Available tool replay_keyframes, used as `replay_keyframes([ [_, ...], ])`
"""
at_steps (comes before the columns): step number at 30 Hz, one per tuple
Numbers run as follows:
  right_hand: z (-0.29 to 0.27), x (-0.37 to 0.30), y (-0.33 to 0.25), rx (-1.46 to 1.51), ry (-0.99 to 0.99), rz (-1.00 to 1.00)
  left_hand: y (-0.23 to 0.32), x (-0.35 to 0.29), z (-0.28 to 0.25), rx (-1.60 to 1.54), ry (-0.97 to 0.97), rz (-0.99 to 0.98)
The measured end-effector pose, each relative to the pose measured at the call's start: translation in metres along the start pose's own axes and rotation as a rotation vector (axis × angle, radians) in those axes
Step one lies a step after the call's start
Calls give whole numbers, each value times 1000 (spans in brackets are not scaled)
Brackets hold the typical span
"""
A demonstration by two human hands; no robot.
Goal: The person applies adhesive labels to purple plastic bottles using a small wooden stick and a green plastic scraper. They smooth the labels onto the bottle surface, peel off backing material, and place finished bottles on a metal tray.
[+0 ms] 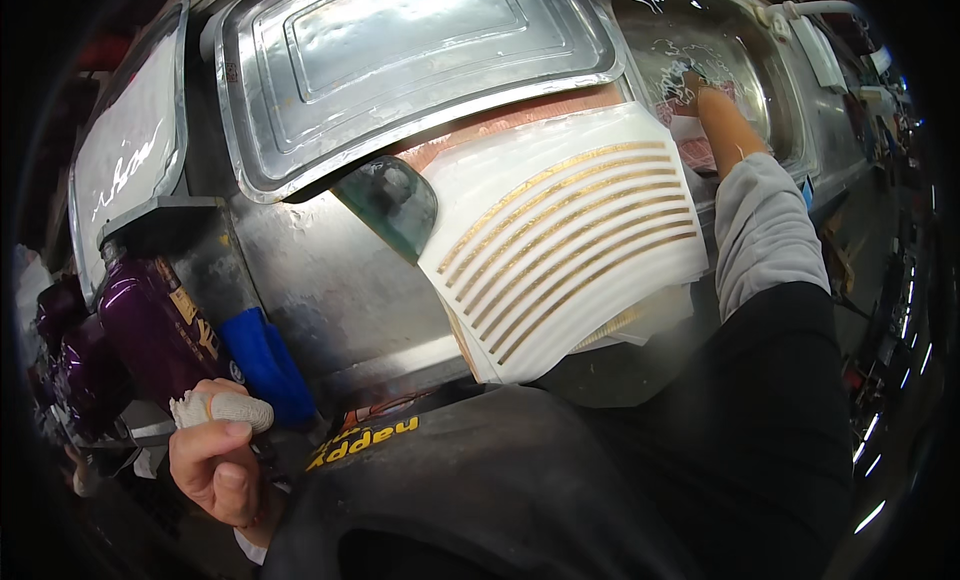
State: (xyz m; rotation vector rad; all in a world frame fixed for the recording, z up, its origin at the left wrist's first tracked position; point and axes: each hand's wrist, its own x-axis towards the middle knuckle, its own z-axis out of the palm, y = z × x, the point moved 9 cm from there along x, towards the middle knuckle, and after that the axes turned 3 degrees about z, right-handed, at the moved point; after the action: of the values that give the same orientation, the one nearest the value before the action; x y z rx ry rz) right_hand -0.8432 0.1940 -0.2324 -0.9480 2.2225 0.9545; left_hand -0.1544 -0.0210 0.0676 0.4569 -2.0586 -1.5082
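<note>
My right hand (700,95) reaches down into a metal basin (800,130) of water; rippling glare hides its fingers. Pinkish sheets (692,145) lie in the water beneath it. At the lower left, my left hand (222,470) is raised with its fingers curled in, one finger wrapped in white knit cloth (240,411) with an orange band. I see nothing else in it. Between my hands lies a stack of white sheets (600,270), the top one bearing several curved gold strips. A dark green glass piece, rounded like a bowl (392,205), rests against the stack's left edge.
A large metal tray (410,40) covers the far side of the metal worktop (300,290). Another tray (130,145) leans at the left. Near my left hand are a shiny purple bottle (155,315) and a blue cloth (262,360). A white pipe (825,9) runs behind the basin.
</note>
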Motion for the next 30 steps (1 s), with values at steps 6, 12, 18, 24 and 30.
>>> replay_keyframes([
  [6, -9, -47, -17, -151, -36, 25, -1, 1, 3, 3, -34, -3],
  [12, 5, -41, 20, -141, -18, 200, 0, 2, 3, -3, -56, 14],
  [18, 2, -55, 2, -90, -118, 133, 1, 0, 1, 9, 27, 37],
  [24, 22, -55, 13, 175, -210, 239, 3, 3, 1, 64, 39, 32],
  [30, 14, -63, 5, -7, -199, 221, 3, 1, 1, 66, 50, 29],
])
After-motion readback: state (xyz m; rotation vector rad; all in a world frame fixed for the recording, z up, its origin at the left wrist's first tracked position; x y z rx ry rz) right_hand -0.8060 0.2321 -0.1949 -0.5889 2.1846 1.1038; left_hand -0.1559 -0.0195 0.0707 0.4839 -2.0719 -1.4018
